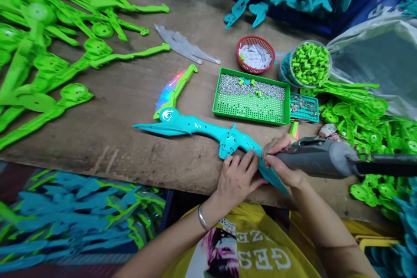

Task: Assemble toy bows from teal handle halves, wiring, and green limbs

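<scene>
A turquoise plastic toy blade [205, 127] lies across the table, with a lime green arm [184, 80] holding a shiny, light-reflecting piece at its far left end. My left hand [237, 179] grips the toy near its right part, fingers over its edge and thumb against the pointed end. In my right hand [282, 158] is a grey electric screwdriver [309, 157], tilted with its tip down toward the toy. The tip is hidden behind the fingers. A small green piece with a shiny patch [294, 130] shows just behind the screwdriver.
A green tray [252, 116] of small screws stands ahead, beside a teal tray [316, 108] of metal discs. Behind are a red basket [243, 63] and a jar [309, 64] of green bits. Green parts [42, 52] pile up left; more [361, 126] lie right.
</scene>
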Action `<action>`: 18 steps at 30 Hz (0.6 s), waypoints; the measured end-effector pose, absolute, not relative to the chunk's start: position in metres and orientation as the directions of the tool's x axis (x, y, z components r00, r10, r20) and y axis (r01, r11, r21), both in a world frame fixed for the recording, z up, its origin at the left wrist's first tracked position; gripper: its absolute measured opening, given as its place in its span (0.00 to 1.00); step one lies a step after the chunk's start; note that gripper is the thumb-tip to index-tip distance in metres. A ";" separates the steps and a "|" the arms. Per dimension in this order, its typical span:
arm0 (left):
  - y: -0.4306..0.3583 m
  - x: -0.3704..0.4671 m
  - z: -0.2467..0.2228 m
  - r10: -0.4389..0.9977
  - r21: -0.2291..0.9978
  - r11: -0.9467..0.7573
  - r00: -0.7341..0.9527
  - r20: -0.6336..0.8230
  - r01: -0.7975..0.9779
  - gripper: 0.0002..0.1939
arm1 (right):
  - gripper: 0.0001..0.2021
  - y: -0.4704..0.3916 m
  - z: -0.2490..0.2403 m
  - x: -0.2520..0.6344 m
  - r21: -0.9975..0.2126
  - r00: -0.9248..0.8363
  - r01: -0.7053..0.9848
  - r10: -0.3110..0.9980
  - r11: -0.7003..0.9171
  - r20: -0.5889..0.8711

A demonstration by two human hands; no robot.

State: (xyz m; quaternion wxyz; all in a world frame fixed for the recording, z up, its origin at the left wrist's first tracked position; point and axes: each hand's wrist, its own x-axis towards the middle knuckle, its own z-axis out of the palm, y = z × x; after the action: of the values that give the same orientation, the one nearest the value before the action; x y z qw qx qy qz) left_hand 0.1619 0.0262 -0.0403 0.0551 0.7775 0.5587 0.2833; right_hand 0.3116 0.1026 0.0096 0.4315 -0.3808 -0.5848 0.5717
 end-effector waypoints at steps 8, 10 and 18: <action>0.027 0.163 -0.037 0.890 0.369 -0.371 0.212 0.405 0.852 0.35 | 0.11 0.170 0.027 0.300 -0.871 -0.108 -0.246 0.881 0.425 0.461; 0.027 0.163 -0.037 0.888 0.357 -0.372 0.216 0.405 0.857 0.35 | 0.11 0.191 0.021 0.295 -0.851 0.029 -0.208 0.873 0.482 0.487; 0.026 0.163 -0.039 0.896 0.360 -0.357 0.207 0.393 0.862 0.35 | 0.14 0.221 -0.013 0.292 -0.892 0.071 -0.055 0.893 0.449 0.445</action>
State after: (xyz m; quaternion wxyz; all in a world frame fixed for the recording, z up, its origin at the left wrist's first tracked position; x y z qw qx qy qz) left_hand 0.1629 0.0260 -0.0390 0.0309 0.7762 0.5662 0.2757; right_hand 0.2923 0.2215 -0.0134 0.6327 -0.3681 -0.5694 0.3743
